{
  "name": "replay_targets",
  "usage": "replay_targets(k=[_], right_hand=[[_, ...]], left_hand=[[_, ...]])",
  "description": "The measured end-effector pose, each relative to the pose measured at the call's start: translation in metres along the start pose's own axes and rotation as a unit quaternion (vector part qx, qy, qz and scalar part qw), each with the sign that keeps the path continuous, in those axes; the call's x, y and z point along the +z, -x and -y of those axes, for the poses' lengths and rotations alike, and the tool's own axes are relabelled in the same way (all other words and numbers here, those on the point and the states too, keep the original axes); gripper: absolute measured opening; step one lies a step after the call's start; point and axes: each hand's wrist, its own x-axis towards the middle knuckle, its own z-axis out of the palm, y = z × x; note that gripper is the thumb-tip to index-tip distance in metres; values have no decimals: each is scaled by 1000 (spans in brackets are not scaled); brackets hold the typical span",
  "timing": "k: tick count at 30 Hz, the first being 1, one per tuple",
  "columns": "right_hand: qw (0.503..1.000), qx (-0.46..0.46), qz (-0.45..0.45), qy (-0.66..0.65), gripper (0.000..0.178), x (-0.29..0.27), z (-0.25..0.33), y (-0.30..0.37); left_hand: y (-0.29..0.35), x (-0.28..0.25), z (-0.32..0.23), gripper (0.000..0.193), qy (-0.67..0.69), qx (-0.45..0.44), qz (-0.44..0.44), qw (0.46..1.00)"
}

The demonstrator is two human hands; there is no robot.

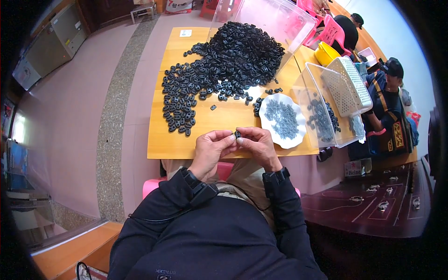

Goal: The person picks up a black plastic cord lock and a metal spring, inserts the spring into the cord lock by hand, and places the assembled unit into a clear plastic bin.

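At the near edge of the table, my left hand [213, 148] and my right hand [259, 147] meet fingertip to fingertip. Between their thumbs and forefingers they pinch a small black plastic piece [238, 134]; its finer details are too small to make out. Beside my right hand lies a white plate with a wavy rim [275, 139], holding many small grey pieces [282, 119]. Beyond my hands a big heap of black two-holed plastic pieces [245, 53] covers the far part of the table, with a looser spread of the same pieces [178, 100] on the left.
The yellow wooden table [163, 144] carries a clear bin [305, 28] tipped behind the heap. A clear box [345, 135] with black pieces stands at right, near a white perforated basket [347, 86] and yellow bowl [325, 53]. Another person [382, 98] sits at right.
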Motion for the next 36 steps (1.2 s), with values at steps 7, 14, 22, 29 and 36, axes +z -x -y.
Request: replay_targets(k=[7, 14, 22, 29, 36], right_hand=[[999, -27, 0, 18, 26, -3, -2, 0], [999, -24, 18, -23, 26, -5, 2, 5], [996, 5, 58, -73, 25, 2, 16, 11], [997, 7, 48, -52, 26, 2, 15, 10], [996, -36, -31, 70, 28, 1, 30, 23]], left_hand=[[1, -1, 1, 13, -9, -5, 23, 1000], [1, -4, -1, 12, 10, -34, 79, 996], [0, -5, -5, 9, -22, -51, 106, 993], [-2, -1, -9, 9, -39, -46, 115, 991], [4, 3, -9, 12, -24, -70, 93, 993]])
